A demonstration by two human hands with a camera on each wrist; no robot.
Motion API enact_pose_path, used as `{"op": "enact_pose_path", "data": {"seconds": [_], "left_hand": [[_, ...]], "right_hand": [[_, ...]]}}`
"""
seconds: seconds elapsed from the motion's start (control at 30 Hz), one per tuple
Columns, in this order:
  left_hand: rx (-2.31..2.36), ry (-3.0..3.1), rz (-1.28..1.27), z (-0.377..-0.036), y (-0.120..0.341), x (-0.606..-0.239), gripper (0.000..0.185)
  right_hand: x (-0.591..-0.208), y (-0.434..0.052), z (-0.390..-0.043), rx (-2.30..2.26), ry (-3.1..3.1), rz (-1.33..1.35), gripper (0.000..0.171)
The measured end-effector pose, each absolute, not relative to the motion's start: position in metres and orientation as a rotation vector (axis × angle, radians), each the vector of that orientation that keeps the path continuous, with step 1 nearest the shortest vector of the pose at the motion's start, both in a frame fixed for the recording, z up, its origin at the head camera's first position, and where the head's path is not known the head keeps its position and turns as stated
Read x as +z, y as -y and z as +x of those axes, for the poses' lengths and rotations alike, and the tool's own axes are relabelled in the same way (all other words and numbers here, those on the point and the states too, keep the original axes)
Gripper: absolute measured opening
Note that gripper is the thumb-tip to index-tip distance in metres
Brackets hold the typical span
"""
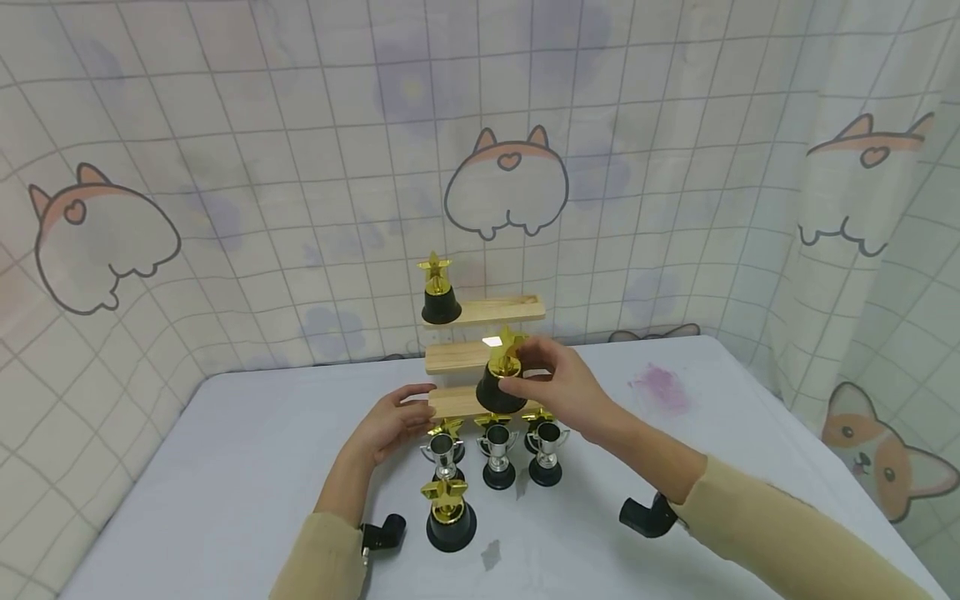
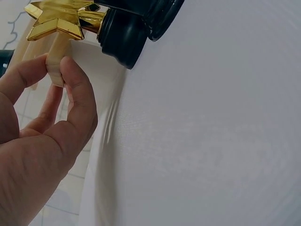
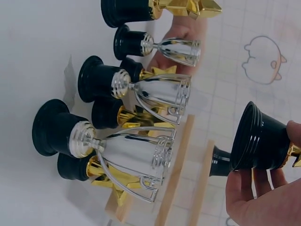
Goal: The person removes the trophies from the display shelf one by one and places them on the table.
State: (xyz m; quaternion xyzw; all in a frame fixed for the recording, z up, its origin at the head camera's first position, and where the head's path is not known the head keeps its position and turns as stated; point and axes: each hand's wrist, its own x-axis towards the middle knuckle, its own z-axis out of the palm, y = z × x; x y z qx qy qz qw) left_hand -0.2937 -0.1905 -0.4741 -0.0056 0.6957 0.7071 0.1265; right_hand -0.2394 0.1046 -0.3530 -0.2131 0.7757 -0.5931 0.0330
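A three-step wooden shelf (image 1: 517,310) stands at the back of the table. One gold star trophy (image 1: 438,292) on a black base sits at the left of its top step. My right hand (image 1: 525,371) grips a second gold star trophy (image 1: 501,377) by its stem, held just above the lower steps; the right wrist view shows its black base (image 3: 261,139) in my right hand (image 3: 268,165). My left hand (image 1: 411,408) pinches the left end of the bottom step (image 2: 55,66) between thumb and finger.
Three silver cup trophies (image 1: 498,454) stand in a row before the shelf, gold star trophies (image 1: 447,427) right behind them. Another gold star trophy (image 1: 450,512) stands nearer me. The white table (image 1: 247,450) carries a pink stain (image 1: 660,387). A patterned curtain (image 1: 225,167) hangs behind.
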Motion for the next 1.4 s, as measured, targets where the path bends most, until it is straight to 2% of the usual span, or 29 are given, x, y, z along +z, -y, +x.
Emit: {"op": "enact_pose_path", "data": {"seconds": [0.9, 1.4], "left_hand": [[2.076, -2.017, -0.059, -0.293, 0.189, -0.476, 0.054], [2.070, -2.014, -0.046, -0.293, 0.190, -0.474, 0.056]], "right_hand": [[-0.378, -0.119, -0.189, -1.768, -2.321, -0.617, 0.047], [-0.403, -0.118, -0.170, -1.774, -2.246, -0.578, 0.040]]}}
